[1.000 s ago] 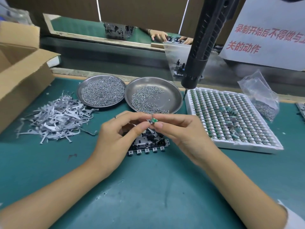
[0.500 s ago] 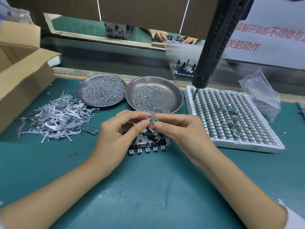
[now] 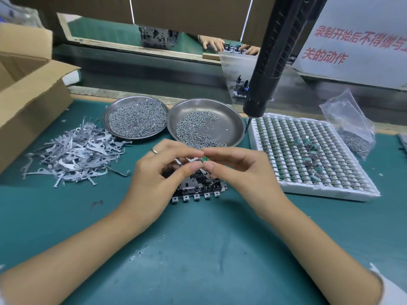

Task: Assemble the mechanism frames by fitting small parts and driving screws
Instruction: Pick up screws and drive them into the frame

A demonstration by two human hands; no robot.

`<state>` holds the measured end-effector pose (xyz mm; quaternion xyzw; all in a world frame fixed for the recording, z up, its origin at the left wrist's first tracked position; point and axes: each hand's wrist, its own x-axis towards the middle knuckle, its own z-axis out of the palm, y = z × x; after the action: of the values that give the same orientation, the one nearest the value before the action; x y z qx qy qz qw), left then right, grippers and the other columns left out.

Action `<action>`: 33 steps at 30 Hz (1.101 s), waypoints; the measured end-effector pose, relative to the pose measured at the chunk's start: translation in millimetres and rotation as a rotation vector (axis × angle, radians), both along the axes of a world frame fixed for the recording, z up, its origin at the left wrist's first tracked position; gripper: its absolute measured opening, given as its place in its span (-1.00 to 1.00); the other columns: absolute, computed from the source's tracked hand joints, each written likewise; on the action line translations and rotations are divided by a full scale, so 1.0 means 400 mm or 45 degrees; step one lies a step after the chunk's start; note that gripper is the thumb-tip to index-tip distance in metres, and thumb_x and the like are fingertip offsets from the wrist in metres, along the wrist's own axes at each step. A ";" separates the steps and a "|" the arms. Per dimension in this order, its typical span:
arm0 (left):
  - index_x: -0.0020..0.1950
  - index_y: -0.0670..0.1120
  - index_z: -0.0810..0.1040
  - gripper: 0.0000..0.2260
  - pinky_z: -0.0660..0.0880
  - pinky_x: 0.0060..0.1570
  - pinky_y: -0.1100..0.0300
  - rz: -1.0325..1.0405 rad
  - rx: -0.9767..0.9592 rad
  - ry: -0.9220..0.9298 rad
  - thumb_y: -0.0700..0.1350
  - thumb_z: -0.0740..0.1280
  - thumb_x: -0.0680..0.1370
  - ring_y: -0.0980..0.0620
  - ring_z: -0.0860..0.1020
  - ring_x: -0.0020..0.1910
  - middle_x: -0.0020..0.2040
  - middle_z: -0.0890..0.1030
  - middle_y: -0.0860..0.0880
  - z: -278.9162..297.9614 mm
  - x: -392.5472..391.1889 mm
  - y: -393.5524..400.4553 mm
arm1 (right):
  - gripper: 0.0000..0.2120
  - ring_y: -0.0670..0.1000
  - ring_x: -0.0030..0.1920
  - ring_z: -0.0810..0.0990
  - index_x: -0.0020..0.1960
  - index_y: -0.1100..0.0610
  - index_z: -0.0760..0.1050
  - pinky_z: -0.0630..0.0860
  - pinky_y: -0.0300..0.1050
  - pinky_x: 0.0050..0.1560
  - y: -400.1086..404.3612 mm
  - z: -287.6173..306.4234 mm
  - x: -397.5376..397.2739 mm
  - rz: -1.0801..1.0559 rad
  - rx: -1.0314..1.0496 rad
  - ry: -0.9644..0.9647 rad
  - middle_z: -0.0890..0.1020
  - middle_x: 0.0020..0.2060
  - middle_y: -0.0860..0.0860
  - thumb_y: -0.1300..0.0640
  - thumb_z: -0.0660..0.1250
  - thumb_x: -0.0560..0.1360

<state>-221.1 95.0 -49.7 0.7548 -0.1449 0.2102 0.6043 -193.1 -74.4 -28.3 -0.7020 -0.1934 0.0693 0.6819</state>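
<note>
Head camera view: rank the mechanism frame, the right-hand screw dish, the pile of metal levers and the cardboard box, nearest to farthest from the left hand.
1. Mechanism frame, directly under the left hand.
2. Right-hand screw dish, just behind it.
3. Pile of metal levers, out to the left.
4. Cardboard box, far left, behind the pile.

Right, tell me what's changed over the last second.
Only the hanging screwdriver moved: it swung right, over the white tray's edge, then back left towards the dish of screws. The left hand and right hand still pinch the small green part together above the frame. Nothing was picked up or let go.
</note>
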 end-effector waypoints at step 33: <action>0.01 0.02 0.60 -0.86 0.47 0.01 0.21 0.159 0.241 0.079 -0.03 0.26 0.56 0.08 0.57 -0.09 -0.09 0.63 0.03 0.009 -0.025 0.067 | -0.89 0.14 -0.18 0.58 -0.12 0.14 0.70 0.51 0.16 -0.08 0.025 -0.081 0.004 -0.034 -0.680 -1.205 0.71 -0.11 -0.02 0.22 0.49 0.35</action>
<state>-231.2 122.0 -45.9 0.8222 -0.0980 0.2091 0.5203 -191.5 -64.5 -60.8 -0.8077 -0.4462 -0.2163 0.3190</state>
